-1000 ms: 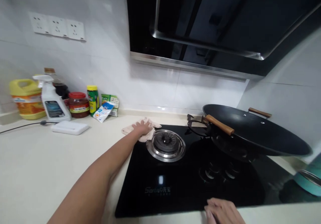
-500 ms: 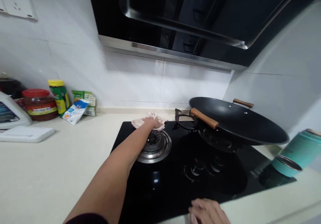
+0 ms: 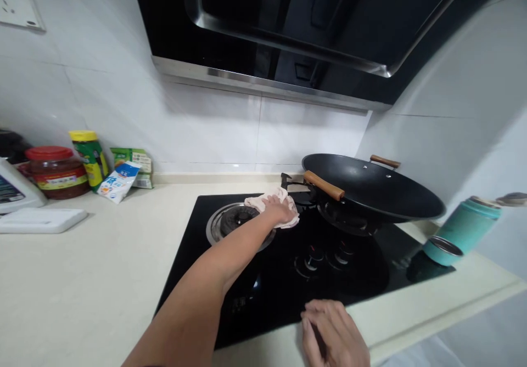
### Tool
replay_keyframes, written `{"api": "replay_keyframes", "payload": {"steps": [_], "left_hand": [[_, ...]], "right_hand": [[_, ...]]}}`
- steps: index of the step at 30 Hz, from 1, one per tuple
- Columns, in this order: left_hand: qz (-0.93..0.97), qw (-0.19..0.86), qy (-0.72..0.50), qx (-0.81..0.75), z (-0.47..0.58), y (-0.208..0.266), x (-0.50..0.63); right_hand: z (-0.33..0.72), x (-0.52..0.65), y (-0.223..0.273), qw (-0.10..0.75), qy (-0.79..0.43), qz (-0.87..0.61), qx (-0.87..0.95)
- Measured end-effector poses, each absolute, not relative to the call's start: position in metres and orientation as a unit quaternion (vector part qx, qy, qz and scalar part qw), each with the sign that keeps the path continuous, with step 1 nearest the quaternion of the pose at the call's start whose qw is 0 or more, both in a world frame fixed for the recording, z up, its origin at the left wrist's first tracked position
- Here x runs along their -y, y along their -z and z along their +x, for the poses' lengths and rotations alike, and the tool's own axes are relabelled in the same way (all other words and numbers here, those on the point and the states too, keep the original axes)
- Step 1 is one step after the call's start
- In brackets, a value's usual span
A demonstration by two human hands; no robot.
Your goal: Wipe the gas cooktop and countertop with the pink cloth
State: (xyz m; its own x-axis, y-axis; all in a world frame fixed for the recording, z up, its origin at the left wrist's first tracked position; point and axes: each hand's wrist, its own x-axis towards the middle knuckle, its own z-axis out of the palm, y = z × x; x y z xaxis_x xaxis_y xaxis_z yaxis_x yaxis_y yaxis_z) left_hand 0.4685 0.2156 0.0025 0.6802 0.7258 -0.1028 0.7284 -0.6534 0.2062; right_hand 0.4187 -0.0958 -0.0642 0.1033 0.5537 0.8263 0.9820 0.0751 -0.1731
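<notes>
My left hand (image 3: 278, 212) presses a pale pink cloth (image 3: 291, 220) onto the black glass cooktop (image 3: 267, 295), with its fingers bent over the cloth. The cloth lies just right of the left burner (image 3: 234, 219), which has a metal ring and no pan on it. My forearm crosses in front of part of that burner. At the cooktop's front edge, my right hand (image 3: 335, 334) rests with fingers together and loosely curled, and nothing shows in it. Two knobs (image 3: 312, 259) stand on the glass between the hands and the wok.
A large black wok (image 3: 379, 188) with wooden handles covers the right burner. To its right stands a teal canister (image 3: 469, 221). Seasoning packets (image 3: 119, 181), a red-lidded jar (image 3: 57, 172) and a yellow-capped container (image 3: 90, 158) line the left wall. A range hood (image 3: 272, 79) hangs overhead.
My left hand has moved the cloth rightward and nearer, from behind the left burner to its right side. More of my right hand shows at the front edge. The view has shifted slightly.
</notes>
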Motion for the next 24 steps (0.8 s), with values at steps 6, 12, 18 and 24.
{"api": "replay_keyframes", "payload": {"steps": [6,12,18,24], "left_hand": [[0.95,0.118,-0.052,-0.284,0.45,-0.003,-0.193],[0.975,0.128,-0.048,-0.172,0.447,-0.013,-0.184],[0.981,0.142,0.011,-0.132,0.476,-0.015,-0.164],[0.98,0.167,0.042,-0.096,0.481,-0.019,-0.151]], "right_hand": [[0.416,0.099,0.062,0.401,0.246,-0.625,0.623],[0.415,0.099,0.063,0.403,0.245,-0.626,0.621],[0.419,0.096,0.066,0.398,0.25,-0.618,0.63],[0.416,0.098,0.065,0.404,0.241,-0.626,0.622]]}}
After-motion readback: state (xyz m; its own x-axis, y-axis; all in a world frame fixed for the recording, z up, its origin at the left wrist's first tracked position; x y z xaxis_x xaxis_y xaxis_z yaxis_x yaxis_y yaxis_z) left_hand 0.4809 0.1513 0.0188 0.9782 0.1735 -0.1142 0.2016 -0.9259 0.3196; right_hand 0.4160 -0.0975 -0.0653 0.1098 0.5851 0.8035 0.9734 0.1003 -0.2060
